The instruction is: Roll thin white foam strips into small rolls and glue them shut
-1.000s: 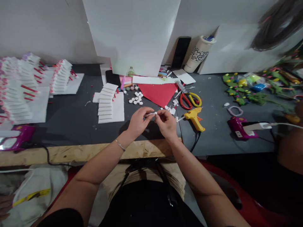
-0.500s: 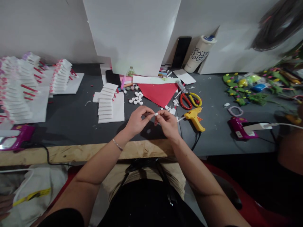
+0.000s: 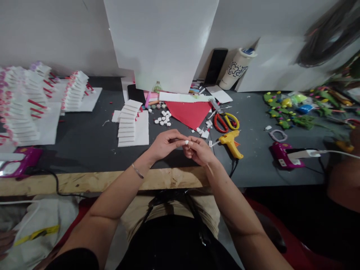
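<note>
My left hand (image 3: pixel 168 144) and my right hand (image 3: pixel 199 150) meet over the front of the dark table, fingertips pinched together on a small white piece (image 3: pixel 186 142). Just beyond them lie a red paper triangle (image 3: pixel 188 113), a cluster of round white pieces (image 3: pixel 163 119) and small white scraps (image 3: pixel 203 132). A white stepped model (image 3: pixel 129 125) on a white board stands to the left of my left hand. Right of my right hand are a yellow glue gun (image 3: pixel 231 144) and scissors (image 3: pixel 221 122) with red and yellow handles.
More white stepped models (image 3: pixel 24 112) fill the far left. A bottle (image 3: pixel 237 68) and a dark phone (image 3: pixel 216 66) lean at the back. Purple power strips (image 3: pixel 28 161) sit on both sides. Green decorations (image 3: pixel 285 112) lie right. A person's arm (image 3: pixel 344 183) shows at the right edge.
My hands have come closer together and slightly nearer to me, with the fingers more tightly closed round the small white piece. The view has shifted slightly.
</note>
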Motion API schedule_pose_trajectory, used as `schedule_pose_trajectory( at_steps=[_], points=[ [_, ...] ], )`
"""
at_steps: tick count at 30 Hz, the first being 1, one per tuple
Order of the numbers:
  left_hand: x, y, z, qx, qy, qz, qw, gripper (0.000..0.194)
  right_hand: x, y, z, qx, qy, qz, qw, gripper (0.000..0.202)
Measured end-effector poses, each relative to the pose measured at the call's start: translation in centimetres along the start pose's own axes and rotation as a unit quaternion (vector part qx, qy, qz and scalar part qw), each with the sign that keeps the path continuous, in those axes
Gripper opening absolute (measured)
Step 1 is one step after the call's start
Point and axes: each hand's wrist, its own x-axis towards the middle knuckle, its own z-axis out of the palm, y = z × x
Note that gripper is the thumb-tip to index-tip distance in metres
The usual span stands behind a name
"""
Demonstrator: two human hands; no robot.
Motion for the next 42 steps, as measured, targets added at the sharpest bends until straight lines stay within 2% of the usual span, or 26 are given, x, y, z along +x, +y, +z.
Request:
schedule_pose_trajectory(
  at_steps=[5,10,17,23,28,33,37,42],
  points=[
    [0.1,-0.1,0.3,0.059,0.062,-0.004,0.996,0.01,0.4,0.8,0.1,-0.079,0.123,-0.119,0.982,0.033],
    [0.0,-0.7,0.5,0.068,0.093,0.012,0.993,0.009,0.0,1.2,0.4,-0.193,0.162,-0.182,0.951,0.028],
    [0.1,-1.2,0.4,0.069,0.105,0.026,0.992,0.018,-0.4,1.1,0.2,-0.267,0.18,-0.199,0.925,0.022],
    [0.3,-1.1,0.3,0.05,0.098,0.005,0.994,0.022,-0.6,0.9,0.2,-0.305,0.17,-0.218,0.911,0.017],
    [0.1,-1.1,0.2,0.062,0.076,0.004,0.995,0.02,-0.4,1.0,0.1,-0.293,0.169,-0.21,0.918,0.015],
    [0.0,-0.9,0.4,0.078,0.033,-0.008,0.996,0.013,-0.1,1.2,0.0,-0.294,0.196,-0.199,0.914,0.018],
    [-0.2,-0.5,0.7,0.064,0.049,-0.027,0.996,0.011,0.0,1.3,0.0,-0.28,0.214,-0.202,0.914,0.02],
    [-0.3,0.1,0.7,0.072,0.047,-0.008,0.996,0.007,0.2,1.3,0.1,-0.212,0.206,-0.186,0.937,0.027]
  ],
)
